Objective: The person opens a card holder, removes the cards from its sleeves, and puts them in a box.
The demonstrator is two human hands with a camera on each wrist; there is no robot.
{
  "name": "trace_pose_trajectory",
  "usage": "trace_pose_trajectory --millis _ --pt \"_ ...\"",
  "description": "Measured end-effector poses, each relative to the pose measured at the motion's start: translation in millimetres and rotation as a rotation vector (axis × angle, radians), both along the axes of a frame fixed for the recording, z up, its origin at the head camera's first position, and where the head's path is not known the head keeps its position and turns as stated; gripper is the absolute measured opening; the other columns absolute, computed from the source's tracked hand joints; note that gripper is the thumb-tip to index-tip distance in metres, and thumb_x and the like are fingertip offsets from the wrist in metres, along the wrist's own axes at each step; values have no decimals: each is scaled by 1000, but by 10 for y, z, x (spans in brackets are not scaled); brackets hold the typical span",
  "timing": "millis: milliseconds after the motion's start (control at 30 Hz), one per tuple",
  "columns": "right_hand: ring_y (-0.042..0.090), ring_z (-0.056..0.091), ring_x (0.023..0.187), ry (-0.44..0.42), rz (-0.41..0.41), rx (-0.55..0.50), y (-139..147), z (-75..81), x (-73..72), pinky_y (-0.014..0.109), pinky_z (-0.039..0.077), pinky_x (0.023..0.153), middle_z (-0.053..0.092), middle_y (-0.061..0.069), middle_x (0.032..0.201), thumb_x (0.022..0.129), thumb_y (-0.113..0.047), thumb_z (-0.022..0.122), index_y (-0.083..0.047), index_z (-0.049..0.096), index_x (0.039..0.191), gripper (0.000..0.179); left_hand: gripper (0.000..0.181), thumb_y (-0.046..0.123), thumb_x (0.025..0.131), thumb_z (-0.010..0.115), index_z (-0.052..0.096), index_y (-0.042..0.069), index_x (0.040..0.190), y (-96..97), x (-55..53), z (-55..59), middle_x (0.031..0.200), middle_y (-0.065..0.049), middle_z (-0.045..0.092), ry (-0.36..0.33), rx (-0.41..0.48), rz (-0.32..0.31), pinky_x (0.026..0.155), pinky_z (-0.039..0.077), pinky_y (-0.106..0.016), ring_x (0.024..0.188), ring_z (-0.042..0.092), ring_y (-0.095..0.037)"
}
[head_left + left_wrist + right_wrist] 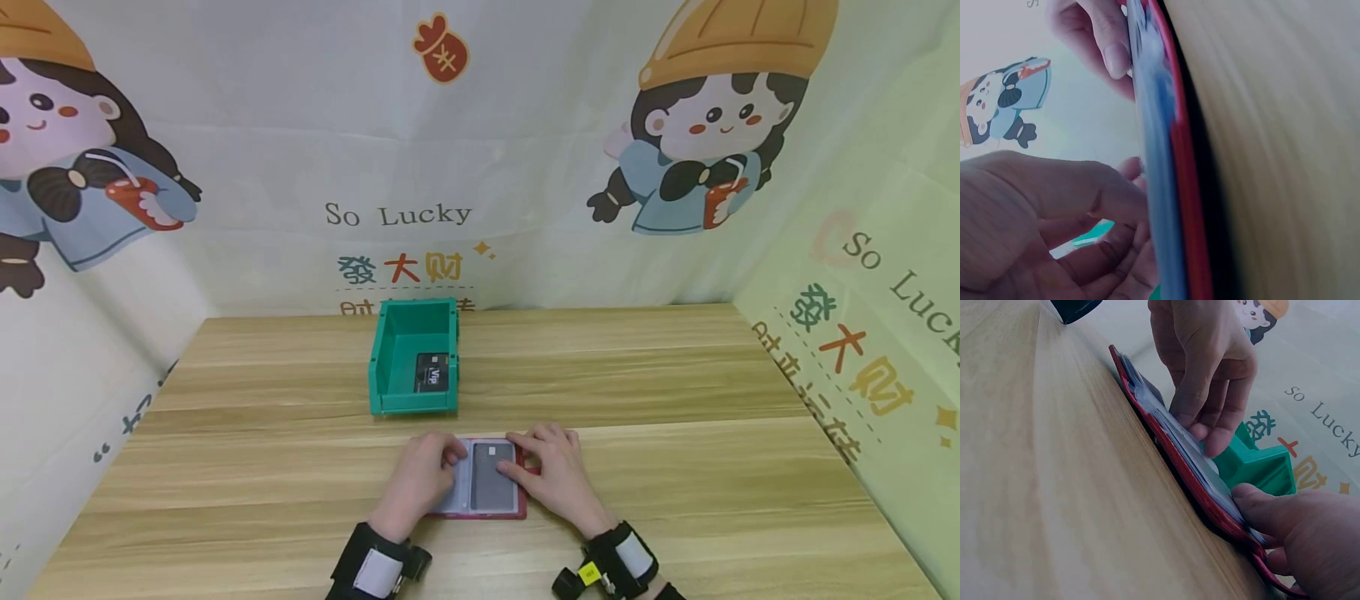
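Observation:
An open card holder [522, 504] with a red cover and clear plastic sleeves lies on the table. Its right page shows a dark card [491, 483] with a pale chip, inside a sleeve. My left hand [427, 471] is over the left page, fingers curled, pinching at the sleeves; its fingertips partly cover what lies between them. At the right edge my right hand [558, 475] grips the holder, the thumb on the right page and fingers around the red cover's edge. The right wrist view shows the stacked sleeves [1179, 440] edge-on between both hands.
Behind the holder stands a green bin [412, 404], with a black card [432, 372] marked Vip inside it. The wooden table [637, 375] meets a printed cloth backdrop [525, 167] at the rear and both sides.

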State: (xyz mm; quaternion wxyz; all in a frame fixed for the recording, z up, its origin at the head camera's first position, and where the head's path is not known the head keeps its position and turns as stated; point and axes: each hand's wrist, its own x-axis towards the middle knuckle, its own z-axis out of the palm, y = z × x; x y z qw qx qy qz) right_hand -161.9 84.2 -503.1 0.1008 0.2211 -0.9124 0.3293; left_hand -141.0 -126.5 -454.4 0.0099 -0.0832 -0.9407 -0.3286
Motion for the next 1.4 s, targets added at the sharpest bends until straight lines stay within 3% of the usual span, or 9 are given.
trace_pose_trajectory --millis 233,500,700,867,1167,1400 --pt "12 47 92 -40 54 31 38 37 0 38 27 89 59 -9 87 84 -37 79 -10 73 121 46 11 -5 77 69 72 1 85 16 -21 -29 74 -4 63 -35 31 28 62 44 -24 69 53 -11" --pt "11 46 91 -46 46 57 34 29 -5 38 28 88 57 -9 86 83 -42 80 -13 73 121 48 3 3 85 72 74 1 86 18 -29 -47 72 -2 64 -43 7 23 62 43 -23 68 52 -10" --pt "10 47 89 -31 33 56 22 17 -7 37 27 87 56 -10 84 81 -42 80 -14 73 120 48 3 3 87 71 73 1 86 21 -36 -54 70 -1 60 -52 25 21 60 41 -22 67 50 -10" --pt "10 46 88 -18 30 59 15 14 -10 36 27 86 54 -11 82 81 -42 80 -14 74 119 47 16 8 91 65 68 5 75 16 -49 -62 63 4 49 -55 32 25 55 33 -21 62 45 -9" --pt "12 45 87 -20 34 46 3 33 -2 37 26 86 53 -9 81 82 -40 80 -14 74 120 47 18 19 95 67 75 4 90 -6 -63 -78 74 0 66 -101 96 22 58 37 -22 66 50 -9" --pt "12 44 86 -25 35 59 5 31 2 37 25 85 54 -9 82 82 -41 80 -15 73 121 47 19 21 95 68 76 7 85 -25 -86 -115 67 5 57 -121 122 2 56 32 -21 63 46 -9"
